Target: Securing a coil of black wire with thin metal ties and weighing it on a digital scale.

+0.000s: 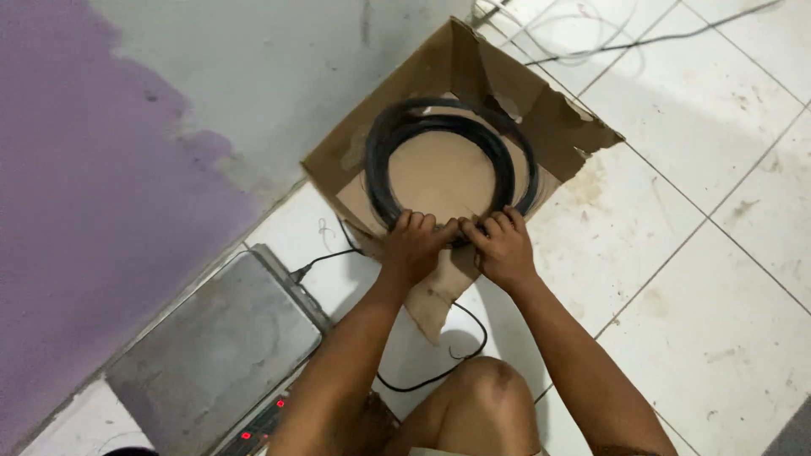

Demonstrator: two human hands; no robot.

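While both hands meet at the near edge of the coil [448,156], the left hand [414,245] has its fingers curled over the black loops, gripping them, and the right hand [504,247] is closed on the same bundle just beside it — fingertips of the two nearly touching. The coil is a ring of black cable, several turns thick, lying inside a torn cardboard box [473,93] that sits on the floor against the wall [101,169]. One flap of the box hangs down beneath the wrists toward the knee [486,380]. A thin black cord [456,355] loops across the white tiles [701,279] below the flap and runs left to a flat grey scale [211,346] with small red lights along its front edge. At the far top of the frame, pale and dark wires [591,38] trail over the tiles, well apart from the box. The wall is purple on the left and whitish on the right.
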